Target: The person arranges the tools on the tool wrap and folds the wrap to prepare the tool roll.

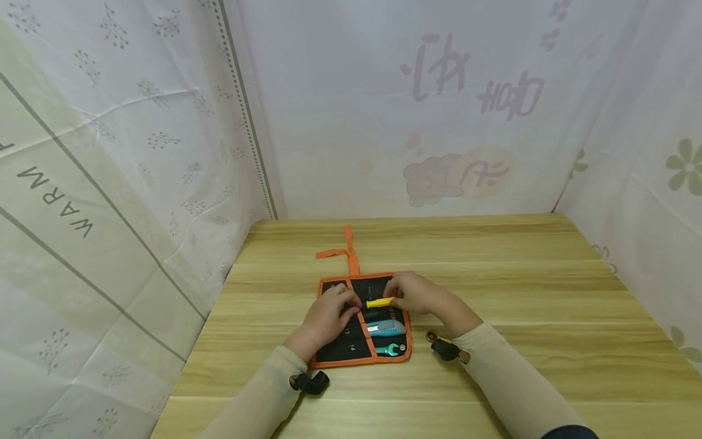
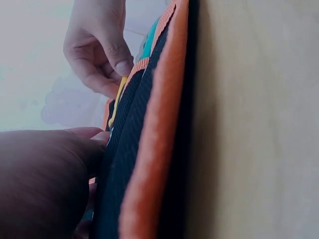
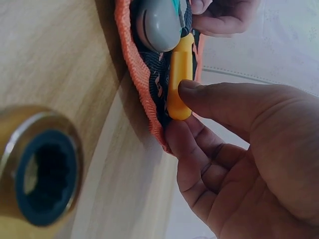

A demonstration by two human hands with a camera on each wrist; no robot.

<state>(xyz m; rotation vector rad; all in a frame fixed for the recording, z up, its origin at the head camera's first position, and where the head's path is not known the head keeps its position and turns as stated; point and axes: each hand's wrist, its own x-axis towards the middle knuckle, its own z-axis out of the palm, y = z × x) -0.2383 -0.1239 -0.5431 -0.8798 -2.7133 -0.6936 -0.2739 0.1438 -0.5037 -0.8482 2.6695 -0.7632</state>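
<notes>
A black tool pouch (image 1: 337,353) with orange edging lies opened flat on the table. My right hand (image 1: 414,292) pinches the end of a yellow-handled screwdriver (image 1: 379,302) between thumb and fingers; in the right wrist view its handle (image 3: 180,74) points into the pouch's pocket, and the shaft is hidden. With thumb and fingers, my left hand (image 1: 329,314) grips the pocket's orange edge near the screwdriver's front end. Below the screwdriver, a turquoise utility knife (image 1: 386,328) and a green open-end wrench (image 1: 390,349) sit in their pockets.
A gold ring wrench (image 1: 432,336) lies on the wooden table (image 1: 493,262) right of the pouch, partly under the right wrist's camera. Orange tie straps (image 1: 351,256) stretch from the pouch toward the back. Patterned curtains (image 1: 351,122) surround the table.
</notes>
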